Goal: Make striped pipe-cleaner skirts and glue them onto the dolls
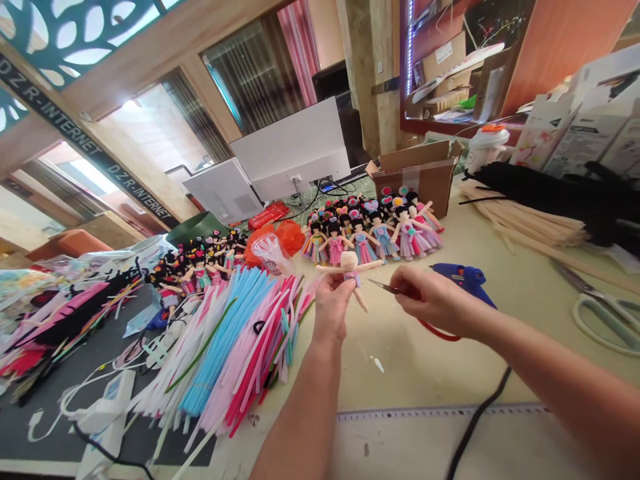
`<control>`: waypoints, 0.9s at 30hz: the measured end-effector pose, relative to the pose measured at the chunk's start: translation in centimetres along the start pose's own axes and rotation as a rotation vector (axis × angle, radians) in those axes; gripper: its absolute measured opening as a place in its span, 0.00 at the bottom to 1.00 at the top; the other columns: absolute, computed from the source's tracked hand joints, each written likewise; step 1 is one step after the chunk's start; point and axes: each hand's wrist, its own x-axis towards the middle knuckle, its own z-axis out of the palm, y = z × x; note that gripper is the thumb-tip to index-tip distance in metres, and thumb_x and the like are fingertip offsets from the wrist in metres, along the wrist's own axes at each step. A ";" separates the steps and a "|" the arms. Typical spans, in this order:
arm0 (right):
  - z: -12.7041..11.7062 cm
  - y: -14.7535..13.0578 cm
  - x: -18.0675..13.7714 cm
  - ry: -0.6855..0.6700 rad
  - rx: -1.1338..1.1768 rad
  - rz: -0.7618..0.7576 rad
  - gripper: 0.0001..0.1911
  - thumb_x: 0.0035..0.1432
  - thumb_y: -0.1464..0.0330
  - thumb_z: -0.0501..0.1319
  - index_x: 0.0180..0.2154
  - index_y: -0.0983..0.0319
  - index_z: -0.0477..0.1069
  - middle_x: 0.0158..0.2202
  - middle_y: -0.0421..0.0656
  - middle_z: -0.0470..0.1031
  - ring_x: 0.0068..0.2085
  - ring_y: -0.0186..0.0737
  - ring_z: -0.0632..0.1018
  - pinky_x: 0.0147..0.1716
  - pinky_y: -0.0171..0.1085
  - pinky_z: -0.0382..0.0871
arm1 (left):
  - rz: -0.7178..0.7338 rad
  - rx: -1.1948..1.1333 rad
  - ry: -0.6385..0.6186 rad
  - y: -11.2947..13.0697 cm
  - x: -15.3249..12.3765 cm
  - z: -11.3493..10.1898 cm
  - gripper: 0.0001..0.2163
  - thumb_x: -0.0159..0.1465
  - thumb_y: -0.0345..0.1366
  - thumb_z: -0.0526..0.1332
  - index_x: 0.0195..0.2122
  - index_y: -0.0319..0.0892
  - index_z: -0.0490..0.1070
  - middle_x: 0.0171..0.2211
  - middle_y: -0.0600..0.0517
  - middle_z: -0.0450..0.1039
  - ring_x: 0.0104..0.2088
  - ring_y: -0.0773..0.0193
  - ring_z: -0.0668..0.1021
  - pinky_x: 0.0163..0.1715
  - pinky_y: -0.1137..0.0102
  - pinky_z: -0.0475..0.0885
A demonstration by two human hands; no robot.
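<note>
Over the flat cream tabletop (pixel 425 377), the left hand (pixel 331 307) pinches a doll of beige fuzzy stems (pixel 350 263), its long axis near upright; just rightward, apart, the right hand (pixel 425 300) grips red-handled pointed metal scissors (pixel 384 287), tips facing left toward it

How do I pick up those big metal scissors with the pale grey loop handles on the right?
Probably by the pale grey handle loops, coming down from the near side. The big metal scissors lie on the pale yellow tabletop with loops at the near end and pointed blades aiming away, so you'd avoid them.
</note>
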 end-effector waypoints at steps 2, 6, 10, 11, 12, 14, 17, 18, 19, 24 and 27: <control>1.2 -0.3 -0.1 0.117 -0.066 -0.079 0.01 0.59 0.67 0.56 0.33 0.57 0.64 0.25 0.37 0.73 0.25 0.36 0.72 0.25 0.33 0.60 | -0.013 -0.001 -0.011 -0.6 -0.3 0.2 0.10 0.43 0.30 0.70 0.27 0.39 0.73 0.25 0.55 0.74 0.29 0.69 0.74 0.34 0.73 0.68; 3.1 -0.1 -0.7 0.270 -0.244 -0.237 0.05 0.64 0.69 0.55 0.41 0.58 0.68 0.32 0.42 0.79 0.30 0.40 0.77 0.28 0.35 0.63 | -0.061 -0.039 -0.063 -1.5 -0.9 0.4 0.11 0.43 0.31 0.70 0.28 0.39 0.73 0.26 0.54 0.74 0.30 0.68 0.75 0.36 0.71 0.69; 3.4 0.3 -1.0 0.320 -0.352 -0.316 0.07 0.67 0.69 0.54 0.41 0.59 0.71 0.32 0.43 0.79 0.31 0.39 0.77 0.31 0.36 0.63 | -0.083 -0.028 -0.065 -1.5 -1.1 0.4 0.12 0.43 0.32 0.71 0.29 0.39 0.74 0.26 0.54 0.75 0.30 0.68 0.75 0.37 0.71 0.69; 3.4 0.2 -1.0 0.331 -0.367 -0.324 0.08 0.67 0.69 0.54 0.41 0.59 0.72 0.32 0.43 0.79 0.30 0.39 0.76 0.31 0.36 0.63 | -0.084 -0.022 -0.063 -1.5 -1.1 0.3 0.11 0.43 0.31 0.71 0.29 0.39 0.74 0.27 0.54 0.75 0.30 0.68 0.75 0.37 0.71 0.69; 3.3 0.2 -1.0 0.342 -0.379 -0.329 0.09 0.68 0.69 0.54 0.41 0.59 0.73 0.32 0.42 0.79 0.30 0.38 0.76 0.31 0.36 0.63 | -0.085 -0.015 -0.064 -1.5 -1.1 0.3 0.11 0.43 0.31 0.71 0.29 0.39 0.74 0.27 0.54 0.75 0.30 0.68 0.75 0.37 0.71 0.69; 3.3 0.1 -1.0 0.356 -0.395 -0.332 0.10 0.68 0.69 0.54 0.42 0.58 0.74 0.31 0.42 0.78 0.29 0.37 0.75 0.30 0.36 0.62 | -0.086 -0.005 -0.074 -1.5 -1.2 0.3 0.11 0.44 0.32 0.71 0.29 0.39 0.74 0.28 0.53 0.76 0.31 0.68 0.75 0.38 0.70 0.69; 3.4 0.0 -1.0 0.368 -0.398 -0.332 0.10 0.68 0.69 0.54 0.42 0.59 0.75 0.31 0.42 0.78 0.29 0.37 0.74 0.30 0.36 0.61 | -0.085 0.003 -0.085 -1.5 -1.4 0.4 0.10 0.44 0.32 0.70 0.29 0.40 0.74 0.28 0.53 0.76 0.31 0.67 0.75 0.38 0.70 0.69; 3.4 0.0 -1.0 0.367 -0.398 -0.328 0.11 0.68 0.69 0.54 0.42 0.59 0.76 0.31 0.42 0.78 0.29 0.37 0.74 0.30 0.36 0.61 | -0.085 0.002 -0.084 -1.5 -1.4 0.4 0.10 0.44 0.32 0.70 0.28 0.40 0.74 0.27 0.53 0.75 0.30 0.68 0.75 0.38 0.71 0.69; 3.4 0.0 -1.1 0.358 -0.398 -0.321 0.11 0.68 0.69 0.54 0.42 0.59 0.76 0.32 0.43 0.78 0.29 0.37 0.74 0.30 0.36 0.61 | -0.087 -0.001 -0.081 -1.4 -1.5 0.5 0.10 0.44 0.32 0.70 0.28 0.40 0.74 0.27 0.54 0.75 0.30 0.68 0.75 0.37 0.71 0.69; 3.3 0.0 -1.2 0.289 -0.407 -0.246 0.14 0.69 0.68 0.52 0.43 0.57 0.77 0.33 0.44 0.78 0.30 0.37 0.74 0.32 0.36 0.61 | -0.108 -0.025 -0.082 -1.0 -1.7 0.6 0.09 0.43 0.31 0.70 0.27 0.40 0.75 0.26 0.53 0.75 0.29 0.68 0.75 0.36 0.71 0.70; 3.3 0.0 -1.2 0.281 -0.387 -0.215 0.15 0.69 0.66 0.51 0.44 0.56 0.78 0.34 0.44 0.78 0.31 0.37 0.74 0.32 0.35 0.62 | -0.108 -0.026 -0.088 -0.9 -1.7 0.6 0.09 0.43 0.31 0.70 0.27 0.40 0.75 0.26 0.53 0.75 0.30 0.68 0.76 0.36 0.71 0.70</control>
